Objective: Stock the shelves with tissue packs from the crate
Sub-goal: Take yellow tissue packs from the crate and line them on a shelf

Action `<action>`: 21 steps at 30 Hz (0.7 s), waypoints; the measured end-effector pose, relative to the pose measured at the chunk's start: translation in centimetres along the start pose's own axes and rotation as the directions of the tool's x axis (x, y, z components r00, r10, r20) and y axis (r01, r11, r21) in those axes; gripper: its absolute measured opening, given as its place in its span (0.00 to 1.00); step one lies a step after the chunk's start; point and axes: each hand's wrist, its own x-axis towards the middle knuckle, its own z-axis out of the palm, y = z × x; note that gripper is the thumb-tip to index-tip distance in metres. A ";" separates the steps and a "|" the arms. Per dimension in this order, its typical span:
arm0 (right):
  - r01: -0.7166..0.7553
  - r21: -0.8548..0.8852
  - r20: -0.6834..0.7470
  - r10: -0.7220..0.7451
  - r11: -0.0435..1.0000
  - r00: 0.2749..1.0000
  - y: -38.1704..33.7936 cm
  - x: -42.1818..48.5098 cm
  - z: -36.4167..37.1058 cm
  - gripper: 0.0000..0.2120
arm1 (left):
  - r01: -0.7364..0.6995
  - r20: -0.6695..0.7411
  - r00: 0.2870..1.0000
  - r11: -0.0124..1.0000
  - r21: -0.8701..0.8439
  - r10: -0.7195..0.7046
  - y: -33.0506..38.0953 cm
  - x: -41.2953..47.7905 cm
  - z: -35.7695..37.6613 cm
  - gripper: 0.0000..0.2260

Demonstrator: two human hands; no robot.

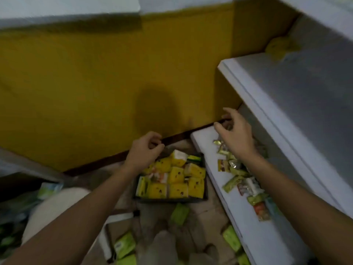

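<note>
A dark crate on the floor holds several yellow tissue packs. My left hand hovers over the crate's far left corner with its fingers loosely curled and nothing in it. My right hand reaches over the far end of the low white shelf, fingers spread and relaxed, holding nothing that I can see. Several green and white tissue packs lie scattered along that shelf.
A second white shelf juts out above the low one, with a yellow lump at its back. Loose green packs lie on the floor near my knees. A yellow wall stands behind the crate.
</note>
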 end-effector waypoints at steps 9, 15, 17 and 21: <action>-0.194 -0.057 0.442 0.199 0.979 0.874 9.1 -5.1 21.8 0.24 | 0.375 -0.024 0.925 0.921 -0.104 -0.379 -18.9 -1.6 6.2 0.10; -0.228 -0.112 0.582 0.250 0.967 0.774 13.7 -8.8 36.7 0.28 | 0.527 -0.063 0.836 0.830 -0.182 -0.545 -31.3 -3.0 10.7 0.11; -0.262 -0.110 0.614 0.273 0.959 0.741 15.7 -9.9 41.4 0.27 | 0.549 -0.073 0.821 0.818 -0.171 -0.566 -35.1 -2.8 12.6 0.11; -0.215 -0.154 0.671 0.261 0.965 0.693 20.3 -10.4 48.8 0.27 | 0.578 -0.063 0.802 0.797 -0.174 -0.595 -40.9 -1.3 16.4 0.17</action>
